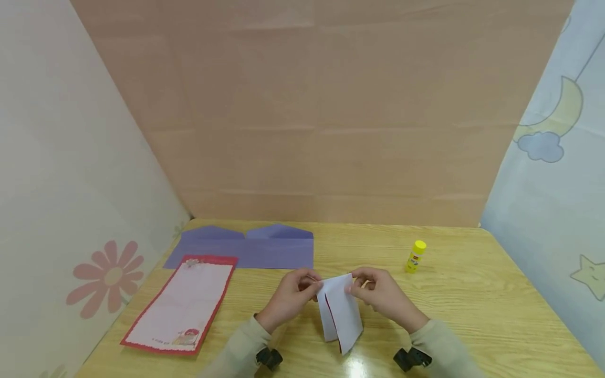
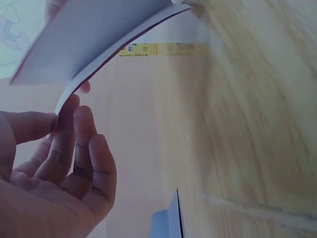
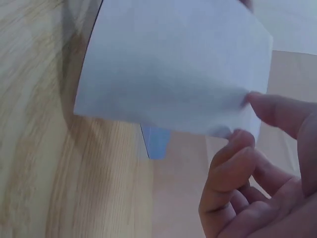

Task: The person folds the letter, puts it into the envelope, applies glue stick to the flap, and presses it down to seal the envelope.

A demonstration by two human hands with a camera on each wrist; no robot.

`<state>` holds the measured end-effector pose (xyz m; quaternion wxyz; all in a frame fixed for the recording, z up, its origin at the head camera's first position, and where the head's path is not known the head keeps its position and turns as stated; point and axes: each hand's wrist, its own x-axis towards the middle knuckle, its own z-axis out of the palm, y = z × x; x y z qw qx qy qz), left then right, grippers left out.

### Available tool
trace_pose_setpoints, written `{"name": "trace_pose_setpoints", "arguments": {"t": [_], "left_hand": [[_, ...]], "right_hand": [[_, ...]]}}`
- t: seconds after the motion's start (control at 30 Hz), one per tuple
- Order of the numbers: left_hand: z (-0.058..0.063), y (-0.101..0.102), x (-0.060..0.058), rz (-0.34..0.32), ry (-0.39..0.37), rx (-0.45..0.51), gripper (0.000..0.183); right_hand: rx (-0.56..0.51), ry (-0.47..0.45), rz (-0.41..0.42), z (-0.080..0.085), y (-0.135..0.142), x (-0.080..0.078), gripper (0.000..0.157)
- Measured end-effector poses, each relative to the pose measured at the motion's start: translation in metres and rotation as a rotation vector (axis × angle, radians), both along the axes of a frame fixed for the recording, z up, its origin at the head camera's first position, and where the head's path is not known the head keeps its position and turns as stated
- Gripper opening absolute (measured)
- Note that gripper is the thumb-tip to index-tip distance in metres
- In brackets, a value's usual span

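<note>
A folded sheet of paper (image 1: 345, 312), white outside with a thin dark red edge, is held up between both hands above the near middle of the table. At its upper left corner the left hand (image 1: 292, 295) pinches it between thumb and forefinger. The right hand (image 1: 380, 291) pinches the upper right corner, thumb on the near face, as the right wrist view shows on the white paper (image 3: 173, 64). In the left wrist view the halves of the paper (image 2: 99, 39) stand apart at the lower edge. The paper's inner face is mostly hidden.
A red-bordered letter sheet (image 1: 181, 304) with small printed pictures lies at the left. Behind it are two purple envelopes (image 1: 279, 254) side by side, flaps pointing to the back. A yellow glue stick (image 1: 416, 257) stands upright at the back right. Covered walls surround the wooden table (image 1: 482, 304).
</note>
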<state>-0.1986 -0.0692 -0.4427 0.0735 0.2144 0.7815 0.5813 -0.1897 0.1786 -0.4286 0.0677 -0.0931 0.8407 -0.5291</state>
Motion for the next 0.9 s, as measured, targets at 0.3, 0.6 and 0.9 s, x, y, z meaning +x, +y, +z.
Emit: {"name": "trace_pose_setpoints", "arguments": {"t": [0.3, 0.6, 0.9], "left_hand": [[0.0017, 0.0034, 0.0017, -0.041, -0.003, 0.028, 0.023], [0.0001, 0.0059, 0.0025, -0.038, 0.011, -0.03, 0.013], [0.0009, 0.0004, 0.0, -0.009, 0.054, -0.113, 0.013]], "right_hand": [[0.002, 0.03, -0.076, 0.0017, -0.004, -0.0005, 0.017], [-0.06, 0.036, -0.048, 0.0009, -0.0024, -0.0001, 0.015], [-0.07, 0.131, -0.018, 0.0025, 0.0004, 0.0004, 0.014]]}}
